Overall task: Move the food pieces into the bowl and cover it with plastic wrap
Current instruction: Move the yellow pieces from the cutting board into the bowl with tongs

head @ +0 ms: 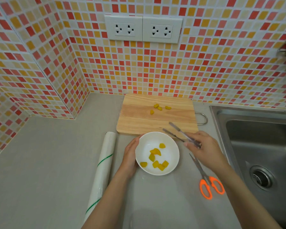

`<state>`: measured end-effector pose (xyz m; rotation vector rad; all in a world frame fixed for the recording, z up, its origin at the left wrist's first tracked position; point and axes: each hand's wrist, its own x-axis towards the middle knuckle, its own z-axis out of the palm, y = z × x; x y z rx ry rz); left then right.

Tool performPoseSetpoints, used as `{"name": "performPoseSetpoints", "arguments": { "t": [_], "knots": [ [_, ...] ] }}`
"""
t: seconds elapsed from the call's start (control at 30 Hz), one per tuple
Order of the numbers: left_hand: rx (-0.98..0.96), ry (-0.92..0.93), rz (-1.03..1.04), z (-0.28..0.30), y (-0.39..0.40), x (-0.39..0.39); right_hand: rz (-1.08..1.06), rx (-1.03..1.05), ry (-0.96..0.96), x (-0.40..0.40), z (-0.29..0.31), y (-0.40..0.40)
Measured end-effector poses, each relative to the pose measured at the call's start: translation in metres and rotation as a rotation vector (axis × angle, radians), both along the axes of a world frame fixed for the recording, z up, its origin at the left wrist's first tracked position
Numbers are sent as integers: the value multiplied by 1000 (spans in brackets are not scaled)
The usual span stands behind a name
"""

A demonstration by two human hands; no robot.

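A white bowl (170, 152) stands on the grey counter just in front of the wooden cutting board (139, 119). Several yellow food pieces (155, 158) lie inside the bowl. Several more yellow pieces (159, 108) rest on the far part of the board. My left hand (130, 156) cups the bowl's left side. My right hand (205, 146) holds metal tongs (177, 131) to the right of the bowl; their tips are apart over the board's near edge, with nothing between them. A roll of plastic wrap (104, 164) lies left of the bowl.
Orange-handled scissors (206, 182) lie on the counter right of the bowl. A steel sink (261, 146) fills the right side. A tiled wall with two socket plates (143, 29) rises behind the board. A metal loop handle (203, 118) sticks out from the board's right edge.
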<state>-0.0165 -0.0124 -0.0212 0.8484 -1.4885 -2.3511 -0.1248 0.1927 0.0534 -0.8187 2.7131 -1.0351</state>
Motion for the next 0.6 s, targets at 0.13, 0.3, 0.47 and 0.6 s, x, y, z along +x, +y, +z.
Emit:
{"name": "performPoseSetpoints", "arguments": {
  "t": [0.13, 0.3, 0.47, 0.6],
  "knots": [
    [-15, -9, 1, -2, -1, 0, -100, 67, -13, -43, -12, -23],
    [-9, -26, 6, -4, -3, -1, -148, 157, -91, -76, -32, -71],
    [-24, -36, -2, -3, -3, -2, -152, 213, -43, -93, -47, -108],
    [-40, -20, -7, -3, -3, -1, -139, 226, 15, -101, -52, -122]
  ]
}}
